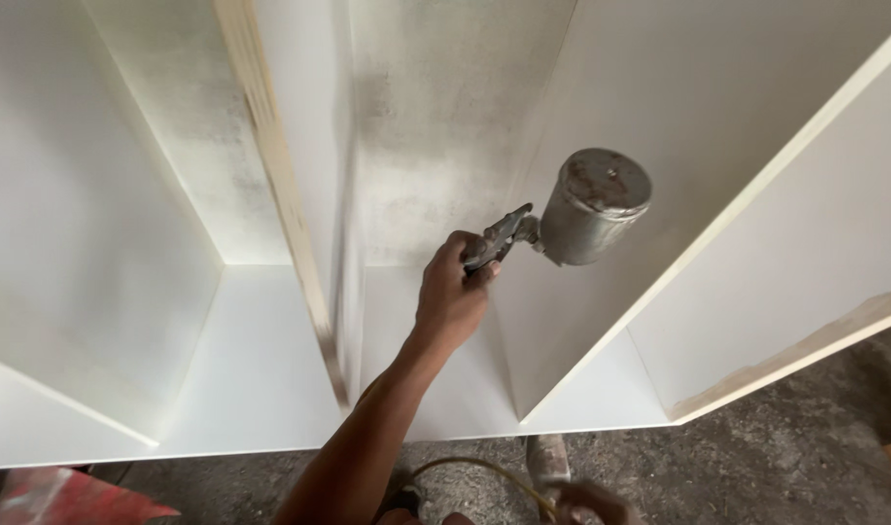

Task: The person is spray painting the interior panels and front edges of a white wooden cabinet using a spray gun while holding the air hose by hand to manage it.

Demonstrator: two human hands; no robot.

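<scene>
Grey metal spray gun (572,214) with paint-crusted cup, gripped by right hand (452,297)

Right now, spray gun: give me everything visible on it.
The spray gun is a worn grey metal tool with a round cup mounted on top; the cup lid is stained and rusty-looking, with a small knob at its centre. The dark handle and trigger part is gripped by the right hand, arm stretched forward. The gun is held up inside a compartment of the white cabinet, cup tilted toward the camera. Its nozzle is hidden behind the cup. A yellowish hose shows below; its joint to the gun is not visible.
</scene>
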